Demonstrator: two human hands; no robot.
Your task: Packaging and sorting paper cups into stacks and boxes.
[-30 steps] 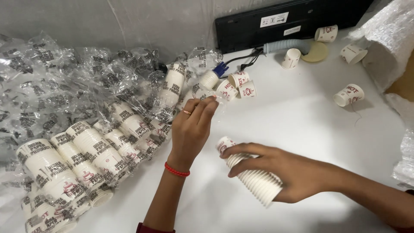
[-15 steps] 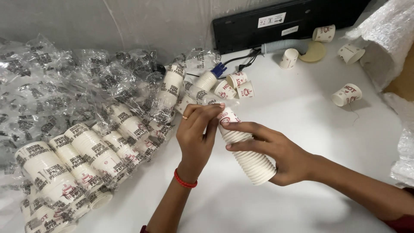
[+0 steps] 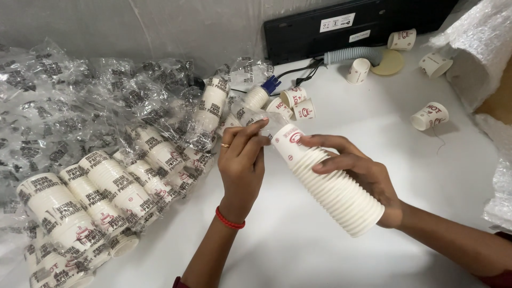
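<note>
Above the white table, the right hand grips a nested stack of paper cups, fingers wrapped round its ribbed side, the stack tilted with its narrow end up and to the left. The left hand meets that end, thumb and fingers pressed together on what looks like a clear plastic sleeve, though the film is hard to make out. To the left lies a heap of wrapped cup stacks in crumpled plastic. Loose cups lie scattered farther back, near a black box and a grey hose.
</note>
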